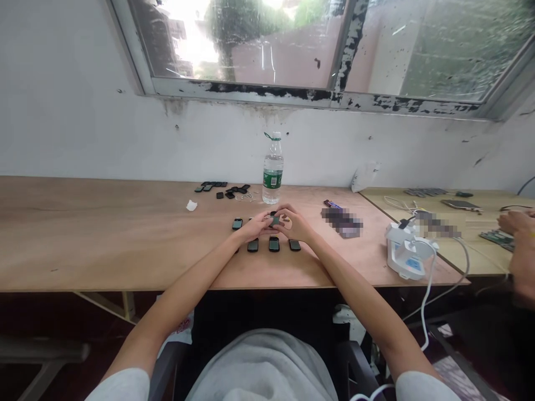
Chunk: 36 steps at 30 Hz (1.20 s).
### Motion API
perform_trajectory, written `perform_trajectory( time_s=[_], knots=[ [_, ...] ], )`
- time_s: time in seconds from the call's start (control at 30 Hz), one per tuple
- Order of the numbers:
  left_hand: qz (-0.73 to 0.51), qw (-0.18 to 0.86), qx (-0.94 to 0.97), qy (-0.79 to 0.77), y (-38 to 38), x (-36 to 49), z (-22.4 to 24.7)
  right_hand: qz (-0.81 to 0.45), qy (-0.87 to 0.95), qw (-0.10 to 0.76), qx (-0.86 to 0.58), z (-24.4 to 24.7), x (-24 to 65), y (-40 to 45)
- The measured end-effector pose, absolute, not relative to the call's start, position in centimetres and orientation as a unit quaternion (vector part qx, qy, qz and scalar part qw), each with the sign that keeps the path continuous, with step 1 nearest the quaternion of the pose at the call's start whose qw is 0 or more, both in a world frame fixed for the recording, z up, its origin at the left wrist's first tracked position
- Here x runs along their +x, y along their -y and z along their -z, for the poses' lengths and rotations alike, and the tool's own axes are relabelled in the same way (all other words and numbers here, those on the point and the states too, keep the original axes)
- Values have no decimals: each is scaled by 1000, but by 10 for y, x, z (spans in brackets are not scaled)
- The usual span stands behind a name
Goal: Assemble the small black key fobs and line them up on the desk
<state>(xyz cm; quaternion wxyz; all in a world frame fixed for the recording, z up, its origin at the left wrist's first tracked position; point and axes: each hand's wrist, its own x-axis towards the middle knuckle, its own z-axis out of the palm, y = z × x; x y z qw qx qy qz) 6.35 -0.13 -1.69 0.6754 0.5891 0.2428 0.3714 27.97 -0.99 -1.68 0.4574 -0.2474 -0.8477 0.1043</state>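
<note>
Between the fingertips of my left hand and my right hand is a small black device with a grey-green face, held just over the table. Both hands pinch it from the sides, and fingers cover its edges. Closest to me lie similar small black devices, among them a left one, a middle one and a right one, faces up. Another such device rests left of my left hand. What lies directly behind my hands is mostly hidden.
A water bottle stands by the wall, with black parts to its left and crumpled paper farther left. At right are a snack wrapper and a white power strip with cables. Another person's hand is near a circuit board.
</note>
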Motion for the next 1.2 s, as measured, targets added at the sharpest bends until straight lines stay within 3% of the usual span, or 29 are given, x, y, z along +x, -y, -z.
perform_trajectory(
  time_s=[0.43, 1.2],
  knots=[
    [-344, 746, 546, -166, 2, 57, 12, -49, 841, 483, -239, 14, 280, 15],
    [-376, 749, 528, -138, 11, 62, 9, -49, 822, 511, -247, 11, 276, 20]
  ],
)
